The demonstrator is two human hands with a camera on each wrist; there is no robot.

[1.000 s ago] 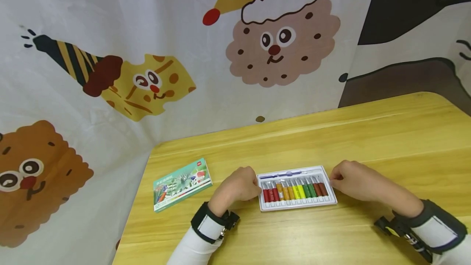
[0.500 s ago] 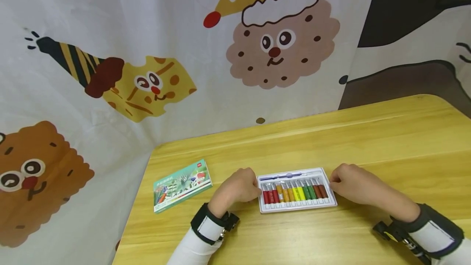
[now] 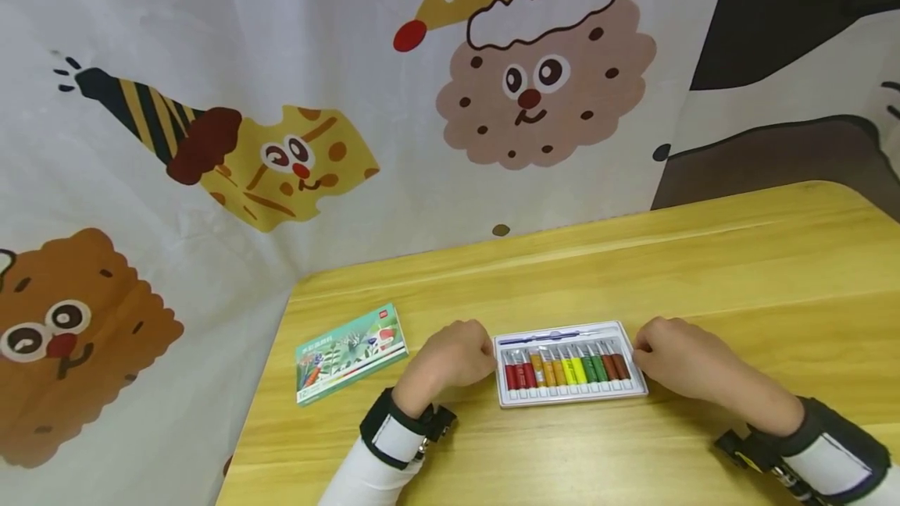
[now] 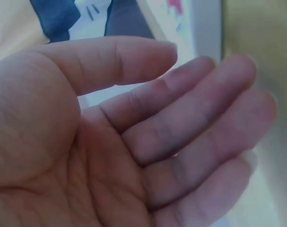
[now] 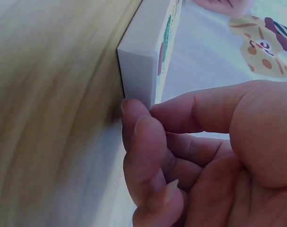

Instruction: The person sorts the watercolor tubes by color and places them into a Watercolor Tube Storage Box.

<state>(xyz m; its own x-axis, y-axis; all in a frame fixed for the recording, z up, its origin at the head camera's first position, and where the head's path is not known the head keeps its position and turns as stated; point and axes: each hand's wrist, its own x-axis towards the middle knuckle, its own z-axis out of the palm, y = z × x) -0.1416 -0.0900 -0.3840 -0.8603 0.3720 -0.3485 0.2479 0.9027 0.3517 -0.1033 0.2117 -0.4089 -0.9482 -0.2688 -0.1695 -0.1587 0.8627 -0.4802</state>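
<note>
A shallow white paint tray [image 3: 571, 399] lies on the wooden table in the head view, holding a row of coloured paint tubes [image 3: 558, 369] and a thin blue-handled paintbrush [image 3: 541, 338]. My left hand [image 3: 453, 358] is at the tray's left end. In the left wrist view its fingers [image 4: 190, 109] are loosely bent, with a gap between thumb and forefinger. At the opposite end is my right hand [image 3: 692, 358]. The right wrist view shows its thumb and forefinger [image 5: 134, 116] pinching the near corner of the tray [image 5: 138, 71].
A green illustrated paint box [image 3: 351, 354] lies on the table left of my left hand. Behind the wooden table [image 3: 738, 272] hangs a white cloth [image 3: 394, 201] printed with cartoon biscuits and cheese. Black straps with small cameras circle both wrists.
My left hand has eased slightly left from the tray's edge, where its thumb overlapped the rim. My right hand and the tray keep their places; the head view has shifted a little.
</note>
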